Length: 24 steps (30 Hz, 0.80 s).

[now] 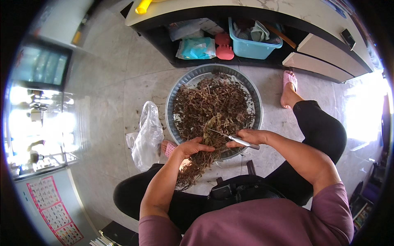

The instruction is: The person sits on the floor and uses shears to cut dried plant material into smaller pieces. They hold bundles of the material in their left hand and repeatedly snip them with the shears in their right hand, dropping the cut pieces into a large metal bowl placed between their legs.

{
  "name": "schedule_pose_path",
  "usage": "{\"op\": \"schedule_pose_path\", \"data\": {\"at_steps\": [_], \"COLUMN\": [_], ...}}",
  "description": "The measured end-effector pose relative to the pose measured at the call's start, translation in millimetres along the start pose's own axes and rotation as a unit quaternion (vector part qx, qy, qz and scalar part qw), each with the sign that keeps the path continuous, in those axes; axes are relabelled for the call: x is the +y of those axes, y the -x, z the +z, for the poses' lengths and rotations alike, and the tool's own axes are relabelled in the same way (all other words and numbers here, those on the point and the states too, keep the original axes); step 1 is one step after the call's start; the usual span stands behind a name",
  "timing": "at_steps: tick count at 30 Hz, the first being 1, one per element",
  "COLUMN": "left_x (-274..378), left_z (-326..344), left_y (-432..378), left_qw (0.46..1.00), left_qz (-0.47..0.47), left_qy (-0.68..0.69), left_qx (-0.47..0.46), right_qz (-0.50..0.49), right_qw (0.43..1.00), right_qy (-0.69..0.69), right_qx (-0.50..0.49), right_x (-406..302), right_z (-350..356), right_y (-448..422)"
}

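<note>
A round metal basin [169, 104] stands on the floor between my feet, heaped with dried, brown, stemmy plant material [212, 95]. Over its near edge, my left hand [195, 147] grips a bundle of dried stems [197, 169] whose lower end hangs outside the rim towards my left thigh. In my right hand [253, 136] is a pair of white-handled shears [241, 141], with the slim metal blade pointing left at the bundle's upper part. Whether the blades are apart is too small to tell.
A crumpled clear plastic bag [147, 138] lies left of the basin, among scattered crumbs. Beyond the basin is a low cabinet [197, 12] whose open shelf holds a blue plastic bin [255, 47], a wipes pack [197, 48] and a red container [224, 52]. My pink slippers [290, 80] flank the basin.
</note>
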State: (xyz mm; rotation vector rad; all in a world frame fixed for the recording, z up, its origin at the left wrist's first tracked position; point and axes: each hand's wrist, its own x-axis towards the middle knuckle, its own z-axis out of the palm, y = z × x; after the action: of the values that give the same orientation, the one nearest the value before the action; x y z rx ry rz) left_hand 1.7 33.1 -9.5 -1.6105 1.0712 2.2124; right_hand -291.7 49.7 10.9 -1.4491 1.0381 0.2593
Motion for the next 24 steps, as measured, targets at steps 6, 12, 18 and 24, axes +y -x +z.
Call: {"op": "schedule_pose_path", "data": {"at_steps": [6, 12, 18, 24], "left_x": [-13, -21, -25, -11], "left_z": [-8, -8, -7, -1], "left_y": [-15, -15, -16, -7], "left_qw": [1.0, 1.0, 0.994, 0.986], "left_qz": [0.019, 0.0, -0.042, -0.016], "left_qy": [0.003, -0.025, -0.105, -0.157], "left_qx": [-0.025, -0.006, 0.001, -0.059], "right_qz": [-0.01, -0.018, 0.014, 0.021], "right_qw": [0.998, 0.999, 0.999, 1.0], "right_qy": [-0.034, -0.017, -0.032, 0.012], "right_qx": [0.059, 0.027, 0.013, 0.004], "right_x": [1, 2, 1, 4], "right_z": [8, 7, 21, 15], "right_y": [0, 2, 3, 0]}}
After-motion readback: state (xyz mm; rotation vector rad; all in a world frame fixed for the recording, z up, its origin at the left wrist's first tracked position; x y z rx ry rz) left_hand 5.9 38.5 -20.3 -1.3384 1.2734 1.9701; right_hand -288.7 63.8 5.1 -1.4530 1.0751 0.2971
